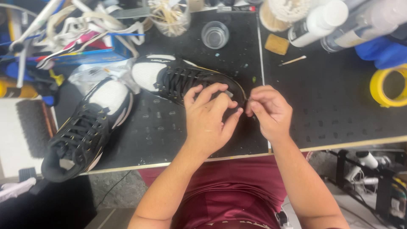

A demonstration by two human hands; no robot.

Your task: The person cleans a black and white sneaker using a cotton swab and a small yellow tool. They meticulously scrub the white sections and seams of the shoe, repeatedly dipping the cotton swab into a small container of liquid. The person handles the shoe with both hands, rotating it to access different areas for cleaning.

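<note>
Black-and-white laced mesh sneaker [178, 78] sits under our left hand [210, 118], fingers curled over its collar, gripping it. Our right hand [269, 111] is pinched shut at the heel edge just beside the left; what it pinches we cannot tell. Left of both hands lies the matching second sneaker [85, 131]. Beyond the fingers: a clear glass cup [215, 34]. Far right: a yellow tape roll [388, 87].

I see a black work mat [330, 106] carrying two black-and-white sneakers [169, 76] [85, 131]. Also on it: a clear glass [215, 34], a yellow tape roll [388, 87], a wooden stick [292, 60], a tan sponge [277, 44].
</note>
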